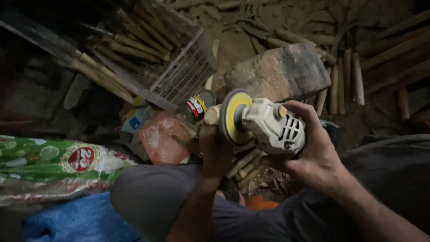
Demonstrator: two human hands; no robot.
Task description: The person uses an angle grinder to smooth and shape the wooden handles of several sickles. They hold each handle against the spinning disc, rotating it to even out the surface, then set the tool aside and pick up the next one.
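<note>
Dim, dusty ground strewn with wood shavings and cut sticks is filling the background, seen from above the person's knees. At the centre, the right hand (313, 152) is wrapping its fingers tightly around the pale grey body of an angle grinder (268, 125), whose yellow-backed sanding disc (234, 115) is facing left. The left hand (215, 150) is closing around a short wooden peg (212, 114), holding its rounded end right against the disc. Just below the hands, a small heap of similar cut pegs (244, 163) is lying between the knees. Beyond the grinder, a large rough block (280, 71) is sitting on the ground, with a small dark tin (196, 107) beside it. A wire crate (179, 76) is leaning to the upper left among long sticks, and a green printed sack (49, 163) is lying at the left edge.
</note>
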